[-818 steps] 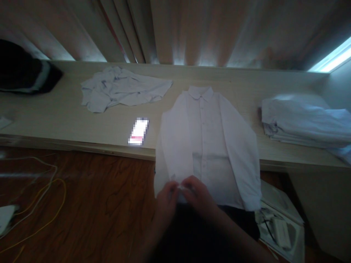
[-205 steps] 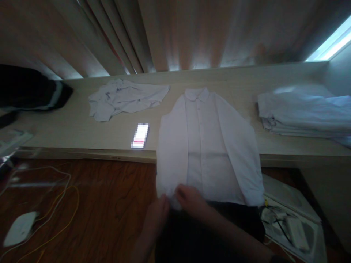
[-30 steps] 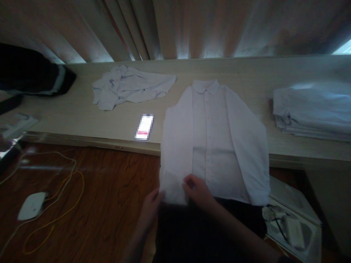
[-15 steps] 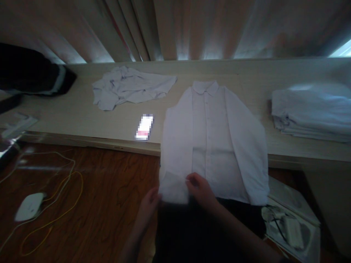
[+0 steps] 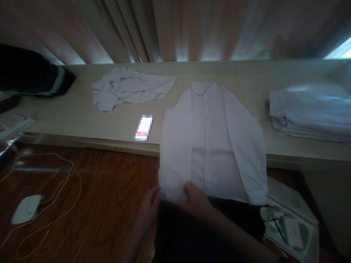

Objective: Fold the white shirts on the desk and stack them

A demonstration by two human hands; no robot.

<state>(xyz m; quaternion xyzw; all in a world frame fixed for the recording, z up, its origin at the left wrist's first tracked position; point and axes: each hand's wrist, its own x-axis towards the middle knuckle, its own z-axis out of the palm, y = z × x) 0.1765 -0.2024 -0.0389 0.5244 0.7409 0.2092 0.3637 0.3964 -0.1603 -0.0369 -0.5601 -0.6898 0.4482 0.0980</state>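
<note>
A white long-sleeved button-up shirt (image 5: 212,146) lies front up, its collar on the pale shelf and its lower part hanging over the edge toward my lap. Its left-hand sleeve is laid straight down along the body. At that sleeve's lower end, my left hand (image 5: 151,201) pinches the outer corner of the cloth. My right hand (image 5: 193,199) is closed on the inner side of the same end, thumb on top; its other fingers are partly hidden. The other sleeve runs down the right side, touched by neither hand.
On the shelf (image 5: 123,126) lie a crumpled white shirt (image 5: 131,87), a lit phone (image 5: 144,128) and, at right, a stack of folded white clothes (image 5: 309,113). A dark bag (image 5: 30,73) sits far left. A white router (image 5: 27,209) with cables is on the wooden floor (image 5: 101,197).
My right hand has moved slightly down and left along the sleeve end. The lower edge of the cloth has been drawn in, while my left hand stays at the corner.
</note>
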